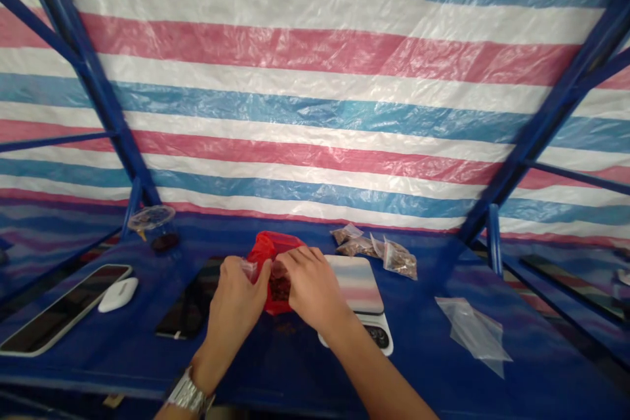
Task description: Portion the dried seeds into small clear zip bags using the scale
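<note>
A red plastic bag (pixel 275 241) stands open on the blue table, with dark brown loose bits (pixel 279 287) showing inside. My left hand (pixel 239 292) is closed at the bag's left side, and a bit of clear plastic, seemingly a small bag (pixel 249 268), shows between its fingers. From the right, my right hand (pixel 310 282) bends over the mouth of the red bag with its fingers curled in. Its fingertips are partly hidden, so what they pinch cannot be made out. Just right of the red bag is a white kitchen scale (pixel 357 282), partly covered by my right forearm.
Several filled clear bags (pixel 377 249) lie behind the scale. Flat clear zip bags (pixel 472 331) rest at right. At left are a dark phone (pixel 189 302), a pale-edged phone (pixel 63 308), a white earbud case (pixel 118 294) and a lidded clear cup (pixel 160 230). Blue metal posts (pixel 113 118) flank a striped tarp.
</note>
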Action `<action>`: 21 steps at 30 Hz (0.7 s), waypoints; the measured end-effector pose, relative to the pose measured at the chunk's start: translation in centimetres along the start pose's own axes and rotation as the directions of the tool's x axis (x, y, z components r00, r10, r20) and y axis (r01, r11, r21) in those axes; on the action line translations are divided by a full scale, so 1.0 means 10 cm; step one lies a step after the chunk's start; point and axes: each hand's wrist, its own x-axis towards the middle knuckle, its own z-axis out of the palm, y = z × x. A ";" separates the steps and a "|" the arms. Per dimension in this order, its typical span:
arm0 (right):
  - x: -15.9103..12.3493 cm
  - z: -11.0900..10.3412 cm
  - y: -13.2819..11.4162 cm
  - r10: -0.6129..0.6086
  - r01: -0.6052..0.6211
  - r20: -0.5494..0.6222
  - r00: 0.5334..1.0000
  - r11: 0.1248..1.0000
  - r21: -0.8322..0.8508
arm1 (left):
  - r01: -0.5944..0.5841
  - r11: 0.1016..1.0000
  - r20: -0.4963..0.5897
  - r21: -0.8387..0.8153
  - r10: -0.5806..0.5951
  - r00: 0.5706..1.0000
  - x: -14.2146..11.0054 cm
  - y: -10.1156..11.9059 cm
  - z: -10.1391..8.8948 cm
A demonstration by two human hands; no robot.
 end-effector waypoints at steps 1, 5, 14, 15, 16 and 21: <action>0.07 0.04 0.02 -0.019 0.022 0.046 0.999 0.997 -0.069 | -0.007 1.000 0.027 -0.011 0.007 1.000 0.05 -0.04 0.06; 0.30 0.13 0.14 0.019 0.026 0.191 0.981 0.972 -0.233 | 0.020 0.996 0.140 0.086 -0.032 0.990 0.26 -0.08 0.20; 0.17 0.21 0.20 0.221 -0.178 0.127 0.967 0.942 -0.285 | 0.108 0.947 0.178 -0.302 -0.055 0.983 0.41 0.00 0.39; 0.15 0.21 0.21 0.237 -0.197 0.119 0.964 0.942 -0.272 | 0.123 0.933 0.170 -0.338 -0.067 0.983 0.40 -0.01 0.41; 0.13 0.21 0.21 0.246 -0.210 0.114 0.963 0.943 -0.259 | 0.136 0.919 0.161 -0.369 -0.081 0.984 0.41 -0.01 0.41; 0.12 0.14 0.26 0.232 -0.196 0.145 0.962 0.955 -0.222 | 0.180 0.859 0.120 -0.479 -0.139 0.983 0.42 0.01 0.37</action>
